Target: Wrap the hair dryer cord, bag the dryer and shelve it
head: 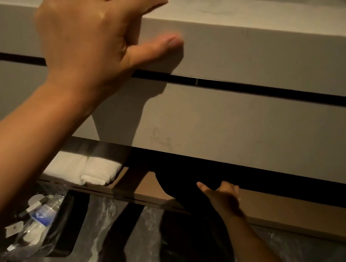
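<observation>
One dark bag (180,189), lower centre: soft, we judge; cradle underneath. Right hand (223,196) touches it, grip unclear; left hand (89,25) grips counter (270,62).

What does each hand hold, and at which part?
Left hand grips the counter by its front edge. Right hand touches the black bag, right side; grip cannot be told.
</observation>
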